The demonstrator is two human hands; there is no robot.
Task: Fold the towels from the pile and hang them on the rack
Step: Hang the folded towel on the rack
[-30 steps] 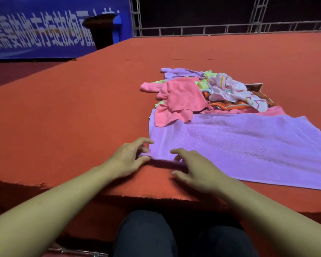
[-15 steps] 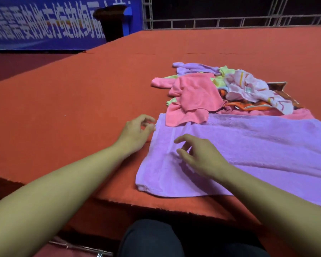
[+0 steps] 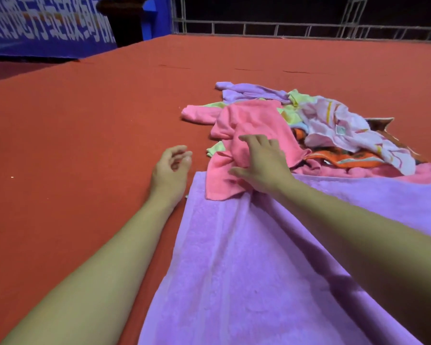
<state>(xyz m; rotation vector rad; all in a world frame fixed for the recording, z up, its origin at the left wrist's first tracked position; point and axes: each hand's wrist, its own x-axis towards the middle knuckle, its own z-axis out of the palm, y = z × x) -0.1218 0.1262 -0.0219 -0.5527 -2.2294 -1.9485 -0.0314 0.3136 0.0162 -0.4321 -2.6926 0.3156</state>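
Head view showed the red bench (image 3: 85, 145) carrying a purple towel (image 3: 234, 270) spread flat at the near right. Beyond it lay the pile (image 3: 321, 135), a pink towel (image 3: 246, 120) on its left side. The right hand (image 3: 261, 165), grip open, rested on the pink towel. The left hand (image 3: 171, 170) lay loosely curled, holding nothing, just left of the purple towel.

My one head camera looks forward and down over the table (image 3: 85, 150), close above the towel (image 3: 234, 270), toward the railing (image 3: 284, 27).
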